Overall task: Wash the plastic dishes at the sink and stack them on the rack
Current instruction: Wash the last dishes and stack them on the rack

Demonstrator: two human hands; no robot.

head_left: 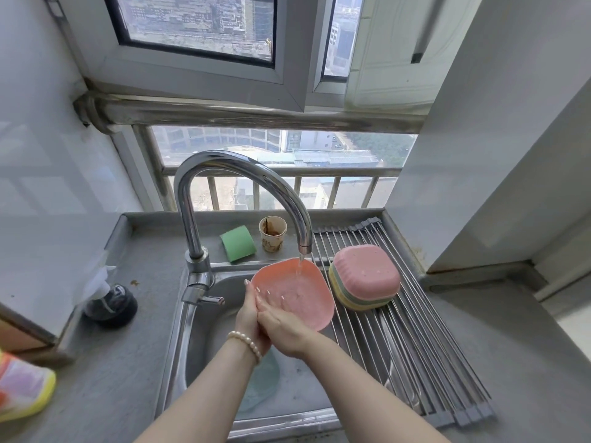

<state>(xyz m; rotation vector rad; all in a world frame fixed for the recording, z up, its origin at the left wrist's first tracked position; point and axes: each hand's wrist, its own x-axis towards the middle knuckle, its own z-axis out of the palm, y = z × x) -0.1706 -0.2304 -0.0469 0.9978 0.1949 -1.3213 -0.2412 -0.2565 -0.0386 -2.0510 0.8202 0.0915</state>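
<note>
On the grey tabletop (121,372) at far left, part of a pink-and-yellow object (22,388) lies at the frame edge; nearer the sink stands a dark bottle (112,303). Behind the steel sink (179,356), a chrome tap (224,193) arcs rightward, with a green sponge (237,243) and a stained paper cup (272,234) beside it. Over the basin, the left hand (249,318) grips the near-left rim of a pink perforated dish (297,290), tilted under running water; the right hand (283,329) holds the near edge, fingers inside. A teal dish (265,382) lies in the basin. To the right, an inverted stack of dishes (364,278) rests on the roll-up rack (399,346).
</note>
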